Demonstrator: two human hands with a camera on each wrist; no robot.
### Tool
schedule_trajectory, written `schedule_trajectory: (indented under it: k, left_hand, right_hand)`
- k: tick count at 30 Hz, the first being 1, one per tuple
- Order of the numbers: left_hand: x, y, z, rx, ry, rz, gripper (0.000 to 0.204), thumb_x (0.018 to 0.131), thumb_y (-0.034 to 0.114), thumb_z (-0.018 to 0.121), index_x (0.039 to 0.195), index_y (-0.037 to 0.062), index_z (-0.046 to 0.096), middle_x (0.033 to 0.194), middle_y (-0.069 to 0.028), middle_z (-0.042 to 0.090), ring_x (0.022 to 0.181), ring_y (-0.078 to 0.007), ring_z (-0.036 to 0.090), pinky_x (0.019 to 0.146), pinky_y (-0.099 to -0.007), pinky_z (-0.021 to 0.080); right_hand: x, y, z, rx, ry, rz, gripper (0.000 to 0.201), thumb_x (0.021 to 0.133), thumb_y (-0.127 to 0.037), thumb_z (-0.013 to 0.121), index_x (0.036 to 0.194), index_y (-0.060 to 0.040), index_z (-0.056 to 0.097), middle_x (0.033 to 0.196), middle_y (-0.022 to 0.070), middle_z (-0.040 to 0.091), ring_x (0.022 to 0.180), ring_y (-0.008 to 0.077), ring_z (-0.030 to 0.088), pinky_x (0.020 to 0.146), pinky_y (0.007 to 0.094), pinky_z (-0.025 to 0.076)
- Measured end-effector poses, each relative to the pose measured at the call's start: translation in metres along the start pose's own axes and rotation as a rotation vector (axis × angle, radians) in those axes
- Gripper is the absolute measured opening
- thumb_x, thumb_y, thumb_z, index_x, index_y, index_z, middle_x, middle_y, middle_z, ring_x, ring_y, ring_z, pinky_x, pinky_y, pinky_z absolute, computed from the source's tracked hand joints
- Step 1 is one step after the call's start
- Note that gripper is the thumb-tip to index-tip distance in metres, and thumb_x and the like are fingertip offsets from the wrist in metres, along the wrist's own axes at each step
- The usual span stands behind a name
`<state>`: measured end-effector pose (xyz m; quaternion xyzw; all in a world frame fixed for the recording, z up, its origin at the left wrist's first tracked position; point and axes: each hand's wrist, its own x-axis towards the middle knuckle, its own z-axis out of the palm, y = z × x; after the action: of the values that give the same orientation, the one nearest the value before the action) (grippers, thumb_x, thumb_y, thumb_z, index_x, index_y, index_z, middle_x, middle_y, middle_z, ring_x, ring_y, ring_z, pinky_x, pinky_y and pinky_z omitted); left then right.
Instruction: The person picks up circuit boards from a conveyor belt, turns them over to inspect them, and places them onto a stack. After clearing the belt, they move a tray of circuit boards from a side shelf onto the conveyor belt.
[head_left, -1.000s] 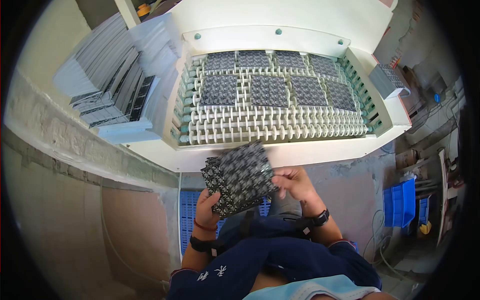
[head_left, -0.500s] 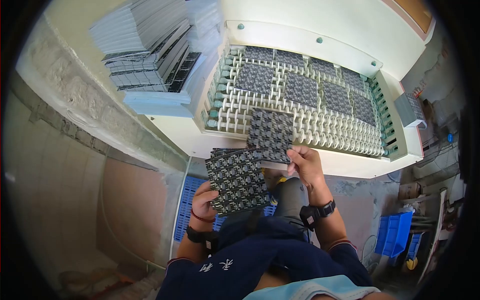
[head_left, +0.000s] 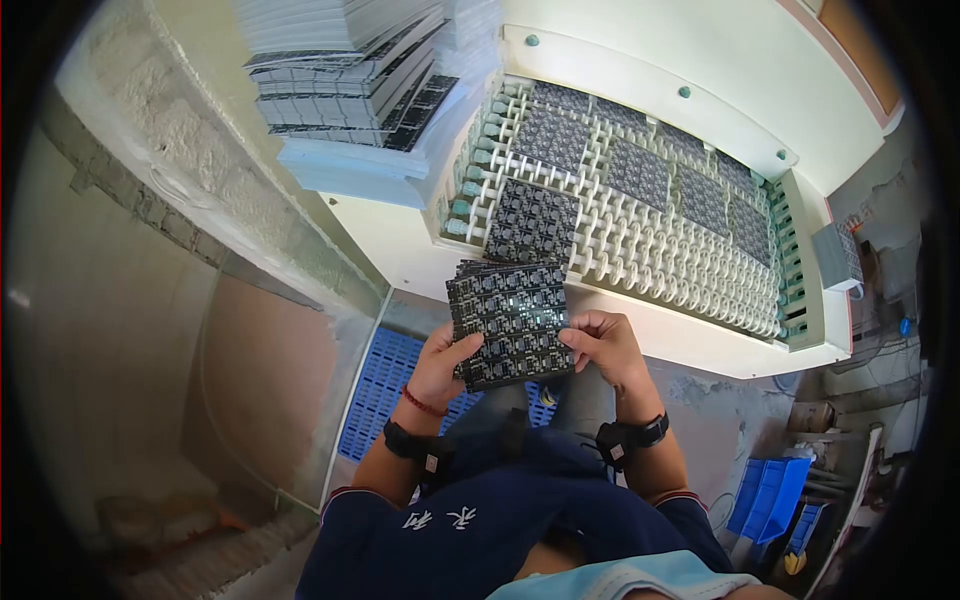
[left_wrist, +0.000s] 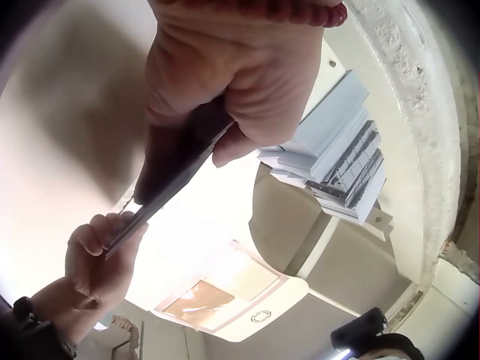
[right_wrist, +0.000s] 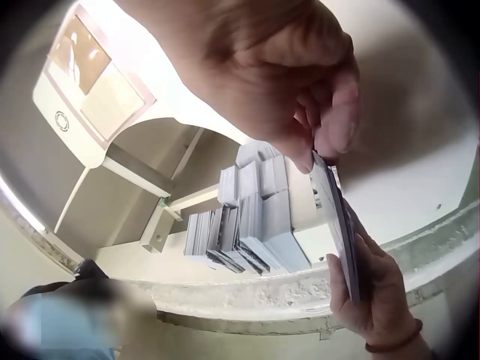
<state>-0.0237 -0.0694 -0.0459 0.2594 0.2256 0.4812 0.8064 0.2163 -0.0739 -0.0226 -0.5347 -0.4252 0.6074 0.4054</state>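
Observation:
A small stack of black printed circuit boards (head_left: 512,325) is held between both hands in front of the machine. My left hand (head_left: 440,362) grips its left edge, thumb on top and fingers beneath. At the opposite edge my right hand (head_left: 605,348) pinches the boards between thumb and fingers. The left wrist view shows the boards edge-on, with the right hand (left_wrist: 101,259) at their far end; the right wrist view shows this thin stack (right_wrist: 341,232) too. Just beyond it, a single circuit board (head_left: 532,220) lies on the near left rollers of the conveyor (head_left: 660,262).
More circuit boards (head_left: 640,172) lie in rows farther along the rollers. Left of the conveyor stand stacks of boards with pale separator sheets (head_left: 345,105). A rough ledge (head_left: 190,150) runs along the left. Blue bins (head_left: 768,498) stand on the floor at right.
The right hand has carried one board from the stack onto the near left rollers, let it go, and come back to the stack's right edge. The head view has shifted and turned.

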Motion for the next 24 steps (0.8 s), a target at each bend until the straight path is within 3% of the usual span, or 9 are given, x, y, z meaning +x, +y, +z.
schedule_trajectory:
  k: [6,11,16,24]
  left_hand:
    - [0.017,-0.009,0.011,-0.068,-0.084,0.028,0.026,0.086,0.004,0.047,0.110,-0.0045,0.050,0.106,-0.0144,0.058,0.091,-0.0207,0.060,0.079,-0.0330,0.050]
    - [0.019,-0.005,0.022,-0.058,0.017,0.050,0.023,0.087,0.004,0.048,0.108,-0.0024,0.051,0.103,-0.0114,0.059,0.090,-0.0179,0.059,0.076,-0.0318,0.051]
    - [0.018,-0.008,0.017,-0.072,0.068,0.017,0.023,0.086,0.003,0.047,0.108,-0.0026,0.051,0.102,-0.0127,0.059,0.087,-0.0204,0.061,0.075,-0.0328,0.052]
    - [0.010,-0.007,0.015,-0.062,0.086,0.040,0.023,0.086,0.004,0.047,0.108,-0.0040,0.051,0.102,-0.0149,0.059,0.087,-0.0224,0.061,0.075,-0.0337,0.052]
  right_hand:
    - [-0.004,-0.006,-0.008,0.115,0.113,-0.081,0.015,0.076,-0.012,0.067,0.077,0.0008,0.060,0.060,0.0005,0.056,0.046,0.0045,0.050,0.038,0.0157,0.040]
    - [0.003,-0.021,-0.050,0.169,0.300,-0.144,0.018,0.076,-0.015,0.068,0.077,0.0011,0.061,0.057,0.0003,0.055,0.043,0.0053,0.048,0.039,0.0150,0.039]
    - [0.015,-0.028,-0.100,-0.198,0.603,-0.135,0.018,0.078,-0.014,0.064,0.071,0.0024,0.060,0.054,0.0022,0.053,0.040,0.0067,0.047,0.035,0.0183,0.039]
    - [-0.014,-0.045,-0.174,-0.284,0.737,-0.105,0.020,0.075,-0.017,0.066,0.075,0.0027,0.063,0.052,0.0014,0.052,0.040,0.0072,0.046,0.036,0.0194,0.037]
